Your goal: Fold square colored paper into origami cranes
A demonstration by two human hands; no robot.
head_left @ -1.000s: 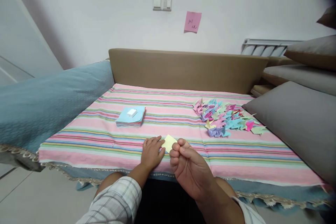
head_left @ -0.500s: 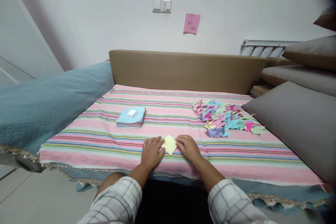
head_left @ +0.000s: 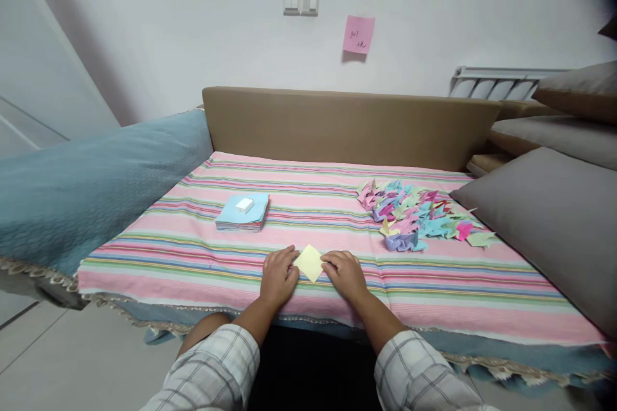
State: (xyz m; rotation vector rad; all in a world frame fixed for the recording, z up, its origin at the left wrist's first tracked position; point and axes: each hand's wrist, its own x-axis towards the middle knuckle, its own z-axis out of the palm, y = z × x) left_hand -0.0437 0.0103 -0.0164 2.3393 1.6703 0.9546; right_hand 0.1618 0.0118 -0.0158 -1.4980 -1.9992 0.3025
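A small pale yellow square of folded paper (head_left: 309, 263) is turned cornerwise on the striped cloth in front of me. At its left corner my left hand (head_left: 279, 277) has closed its thumb and fingertips on the edge. My right hand (head_left: 345, 275) pinches the opposite corner between thumb and forefinger. Beyond, to the left, stands a stack of coloured paper sheets (head_left: 231, 215), blue on top, with a small white box-shaped thing (head_left: 245, 205) resting on it. Off to the right lies a heap of folded paper cranes (head_left: 409, 215) in several colours.
The striped cloth (head_left: 308, 196) covers a sofa seat with a brown backrest (head_left: 347, 128). A blue-covered armrest (head_left: 110, 173) bounds the left side. Grey cushions (head_left: 544, 205) are piled at the right, close to the cranes. A pink note (head_left: 358, 34) hangs on the wall.
The camera view has shifted slightly. My left fingers have drawn back from over the paper to its left corner, so more of the yellow square shows. My right hand stays at its corner.
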